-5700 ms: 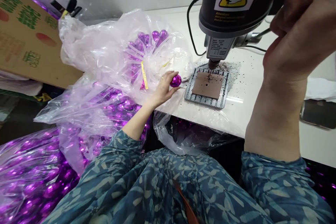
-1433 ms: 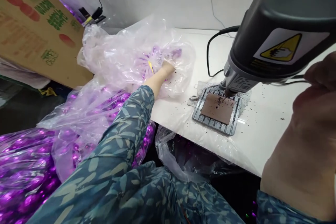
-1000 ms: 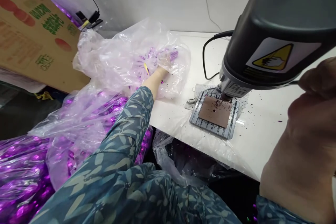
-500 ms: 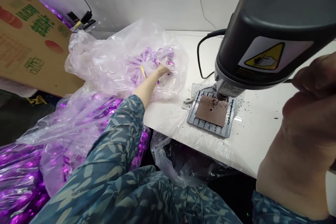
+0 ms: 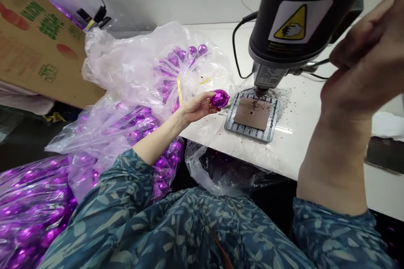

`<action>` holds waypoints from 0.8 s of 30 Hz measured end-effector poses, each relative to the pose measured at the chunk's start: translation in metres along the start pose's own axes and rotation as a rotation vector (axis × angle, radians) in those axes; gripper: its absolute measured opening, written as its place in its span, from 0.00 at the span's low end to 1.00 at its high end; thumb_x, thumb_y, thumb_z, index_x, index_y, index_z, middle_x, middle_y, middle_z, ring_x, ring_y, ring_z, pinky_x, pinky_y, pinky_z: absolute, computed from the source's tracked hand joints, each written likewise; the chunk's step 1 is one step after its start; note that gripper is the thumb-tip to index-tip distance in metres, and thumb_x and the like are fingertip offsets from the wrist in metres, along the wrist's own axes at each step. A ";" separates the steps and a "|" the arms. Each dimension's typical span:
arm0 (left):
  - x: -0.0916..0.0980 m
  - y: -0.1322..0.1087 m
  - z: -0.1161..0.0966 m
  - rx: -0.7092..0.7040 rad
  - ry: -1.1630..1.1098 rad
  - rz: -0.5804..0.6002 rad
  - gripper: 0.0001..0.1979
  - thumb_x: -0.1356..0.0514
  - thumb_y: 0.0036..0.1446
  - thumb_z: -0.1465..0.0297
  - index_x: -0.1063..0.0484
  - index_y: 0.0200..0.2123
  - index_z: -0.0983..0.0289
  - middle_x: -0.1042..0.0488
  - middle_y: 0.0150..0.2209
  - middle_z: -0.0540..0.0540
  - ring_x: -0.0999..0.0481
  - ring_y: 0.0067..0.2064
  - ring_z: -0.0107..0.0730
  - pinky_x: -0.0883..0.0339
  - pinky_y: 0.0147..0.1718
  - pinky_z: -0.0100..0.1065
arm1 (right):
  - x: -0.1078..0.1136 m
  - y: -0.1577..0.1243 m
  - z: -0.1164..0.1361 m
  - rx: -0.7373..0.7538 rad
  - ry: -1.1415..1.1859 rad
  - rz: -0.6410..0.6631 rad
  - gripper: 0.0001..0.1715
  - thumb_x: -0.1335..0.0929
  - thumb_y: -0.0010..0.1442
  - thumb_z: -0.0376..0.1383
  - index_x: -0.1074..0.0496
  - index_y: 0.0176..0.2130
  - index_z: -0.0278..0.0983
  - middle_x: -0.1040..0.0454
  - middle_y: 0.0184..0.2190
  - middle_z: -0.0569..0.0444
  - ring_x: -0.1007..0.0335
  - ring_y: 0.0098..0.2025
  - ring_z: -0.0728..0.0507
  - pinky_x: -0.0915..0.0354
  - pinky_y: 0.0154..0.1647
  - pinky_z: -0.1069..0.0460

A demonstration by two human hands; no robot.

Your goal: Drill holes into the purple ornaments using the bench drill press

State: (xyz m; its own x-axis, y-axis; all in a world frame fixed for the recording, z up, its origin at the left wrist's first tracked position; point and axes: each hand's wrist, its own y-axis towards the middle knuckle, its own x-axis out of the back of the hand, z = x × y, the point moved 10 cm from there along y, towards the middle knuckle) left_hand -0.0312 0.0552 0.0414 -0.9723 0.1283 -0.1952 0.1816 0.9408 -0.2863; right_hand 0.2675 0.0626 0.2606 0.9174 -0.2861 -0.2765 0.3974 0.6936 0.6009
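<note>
My left hand (image 5: 202,107) pinches a shiny purple faceted ball (image 5: 220,98), like a mirror-ball ornament, between thumb and fingers. It is held in the air just left of the drill press base (image 5: 232,124). A brown square board (image 5: 252,113) with a small dark hole lies on that base, with dark shavings on and around it. Above it hangs the black drill press head (image 5: 292,25), bearing a yellow warning sticker. At the right, my right hand (image 5: 362,46) is closed around the drill press lever (image 5: 322,62); the grip end is hidden by the fingers.
A clear plastic bag (image 5: 126,59) with purple balls (image 5: 202,49) lies on the white table (image 5: 303,147). More bagged purple balls (image 5: 28,214) fill the lower left. A cardboard box (image 5: 47,50) stands at left. Another plastic bag (image 5: 202,168) hangs at the table's front edge.
My left hand has come out of the plastic bag and moved right, now with a purple ball. My right hand stays on the lever. The view has shifted slightly.
</note>
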 end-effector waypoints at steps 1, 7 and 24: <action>-0.007 0.001 0.004 -0.022 0.028 0.007 0.17 0.28 0.62 0.59 0.17 0.50 0.61 0.12 0.54 0.63 0.12 0.52 0.43 0.16 0.49 0.42 | 0.004 0.001 0.005 0.095 0.007 -0.036 0.33 0.29 0.62 0.57 0.43 0.23 0.39 0.46 0.21 0.56 0.44 0.23 0.56 0.48 0.32 0.51; -0.037 0.026 0.022 -0.208 0.203 -0.030 0.26 0.20 0.53 0.63 0.20 0.53 0.62 0.12 0.52 0.60 0.13 0.50 0.38 0.19 0.52 0.40 | -0.002 0.006 0.005 0.167 -0.037 -0.025 0.35 0.35 0.48 0.72 0.48 0.26 0.47 0.51 0.20 0.59 0.51 0.20 0.55 0.42 0.29 0.49; -0.078 0.051 0.026 -0.412 0.644 -0.075 0.29 0.19 0.54 0.66 0.20 0.57 0.63 0.16 0.53 0.61 0.16 0.50 0.42 0.20 0.53 0.43 | -0.005 0.008 0.002 0.099 -0.181 0.008 0.29 0.32 0.71 0.34 0.54 0.26 0.42 0.51 0.23 0.57 0.46 0.24 0.60 0.46 0.30 0.58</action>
State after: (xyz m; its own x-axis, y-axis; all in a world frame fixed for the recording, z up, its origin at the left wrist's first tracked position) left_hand 0.0580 0.0852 0.0181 -0.8967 0.0978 0.4316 0.1648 0.9789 0.1206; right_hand 0.2665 0.0680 0.2683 0.9057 -0.4013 -0.1370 0.3817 0.6309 0.6755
